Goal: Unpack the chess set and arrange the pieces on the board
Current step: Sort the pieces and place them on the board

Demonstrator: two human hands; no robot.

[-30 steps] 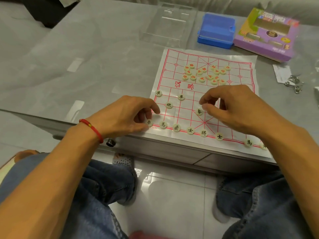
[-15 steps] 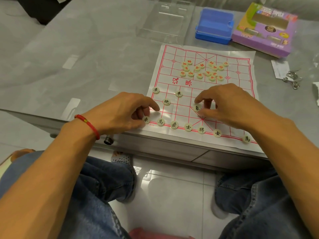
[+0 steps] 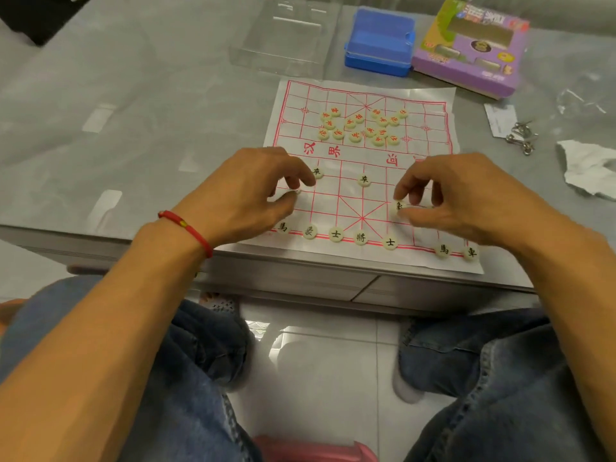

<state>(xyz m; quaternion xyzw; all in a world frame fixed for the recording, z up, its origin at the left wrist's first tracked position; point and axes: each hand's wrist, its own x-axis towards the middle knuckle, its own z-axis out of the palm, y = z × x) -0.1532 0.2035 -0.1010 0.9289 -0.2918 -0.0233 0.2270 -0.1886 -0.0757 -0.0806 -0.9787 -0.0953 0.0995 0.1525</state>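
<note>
Head view: your right hand point(image 3: 466, 198) pinches a black-lettered piece point(image 3: 399, 206) just above the near row on the paper board point(image 3: 430, 98); your left hand point(image 3: 246, 191) pinches another piece point(image 3: 295, 192) at the left edge. Discs look light, hard, slick: grip the rims. The thin board may slide on the worktop point(image 3: 133, 111).

The grey table point(image 3: 133, 111) carries the board sheet point(image 3: 430, 95), blue box point(image 3: 380, 45), purple box point(image 3: 470, 51).
</note>
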